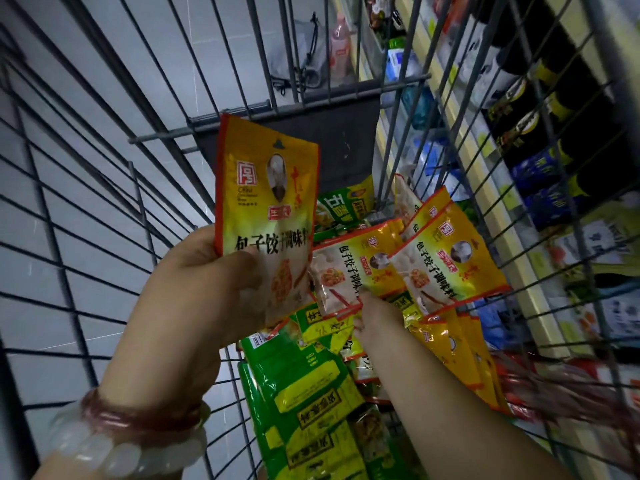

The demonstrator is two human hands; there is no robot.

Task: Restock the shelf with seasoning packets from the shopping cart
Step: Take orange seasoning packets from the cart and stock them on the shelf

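yellow packet [265,188] (red-edged), green packets [304,382]

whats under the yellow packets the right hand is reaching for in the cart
Green seasoning packets lie under and in front of the yellow packets that the right hand is reaching for. More yellow ones stand alongside. The cart's floor beneath is covered.

1. The scene is dim with a cool, bluish cast.
2. The cart wires [104,188] bow outward from wide-angle distortion.
3. The lower right corner is smeared by blur.
4. Soft glare shows on the glossy yellow packets [450,258].
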